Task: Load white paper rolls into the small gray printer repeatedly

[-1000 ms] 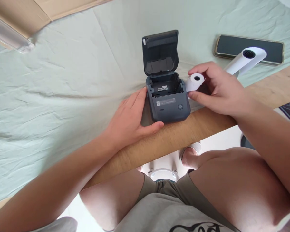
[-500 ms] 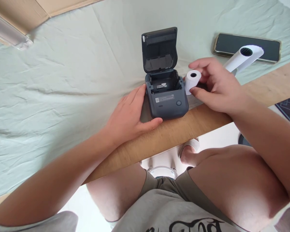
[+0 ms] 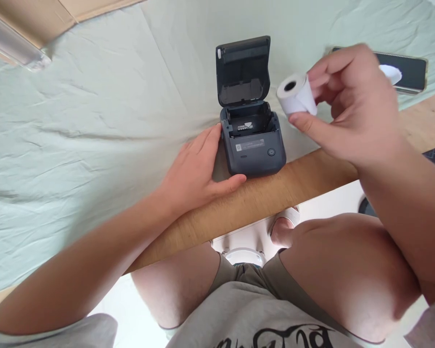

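Note:
A dark grey label printer (image 3: 255,157) stands near the table's front edge, its lid (image 3: 242,70) raised and its paper compartment exposed. Inside that bay I see a small white label and no roll. My left hand (image 3: 194,171) lies on the table at the printer's left side, fingers stretched out, fingertips against the casing and thumb along its front. Held between the thumb and fingers of my right hand (image 3: 358,104) is a small white paper roll (image 3: 299,96), tilted, with its dark core hole facing left. It is lifted to the right of the printer, apart from it.
Behind my right hand lies a phone (image 3: 415,72), partly covered, with a white curled paper piece (image 3: 391,73) over it. A pale green cloth (image 3: 94,96) covers the table, leaving a wooden edge (image 3: 203,222) bare. Cardboard and a clear plastic item (image 3: 18,41) are at upper left.
My right hand has closed on the paper roll and raised it off the table, tipping it from upright. My left hand stays by the printer.

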`<state>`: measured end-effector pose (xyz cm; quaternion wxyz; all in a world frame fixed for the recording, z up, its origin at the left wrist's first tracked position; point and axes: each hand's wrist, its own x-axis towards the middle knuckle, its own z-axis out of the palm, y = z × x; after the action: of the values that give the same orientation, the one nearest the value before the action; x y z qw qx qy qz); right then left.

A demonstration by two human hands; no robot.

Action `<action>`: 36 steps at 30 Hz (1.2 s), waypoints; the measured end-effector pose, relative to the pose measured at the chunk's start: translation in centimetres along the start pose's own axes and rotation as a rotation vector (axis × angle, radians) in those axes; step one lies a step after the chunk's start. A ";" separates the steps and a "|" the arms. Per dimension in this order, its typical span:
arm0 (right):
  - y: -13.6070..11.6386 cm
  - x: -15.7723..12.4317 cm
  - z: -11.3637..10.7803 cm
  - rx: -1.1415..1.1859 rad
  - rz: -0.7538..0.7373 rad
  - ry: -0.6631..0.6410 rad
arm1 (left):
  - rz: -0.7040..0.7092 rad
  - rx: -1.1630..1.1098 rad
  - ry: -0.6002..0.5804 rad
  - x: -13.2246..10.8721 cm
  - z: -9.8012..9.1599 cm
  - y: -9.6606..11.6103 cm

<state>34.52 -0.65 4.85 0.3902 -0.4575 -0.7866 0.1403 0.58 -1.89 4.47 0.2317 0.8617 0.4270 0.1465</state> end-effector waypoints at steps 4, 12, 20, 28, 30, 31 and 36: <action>-3.4 2.0 0.7 -0.067 -0.049 0.039 | -0.002 0.009 -0.003 0.0 -0.1 -0.1; -4.3 4.1 2.8 -0.093 0.113 -0.151 | -0.005 -0.015 -0.019 0.0 0.0 0.1; -3.0 3.8 3.4 -0.022 0.143 -0.116 | -0.035 -0.034 -0.024 0.0 0.1 0.4; -3.8 2.5 2.0 -0.014 -0.064 -0.227 | 0.031 -0.072 0.027 -0.3 0.3 0.5; -3.9 2.4 1.8 -0.003 -0.087 -0.288 | 0.068 -0.043 0.022 -0.4 0.3 0.6; -3.9 2.4 1.7 0.017 -0.110 -0.304 | 0.078 -0.023 0.019 -0.5 0.3 0.6; -3.3 2.6 2.2 -0.039 -0.096 -0.129 | 0.084 0.041 0.015 -0.5 0.2 0.5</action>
<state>30.17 -0.02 6.58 0.3360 -0.4169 -0.8337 0.1352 0.69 -2.63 4.50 0.2043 0.8823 0.3953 0.1537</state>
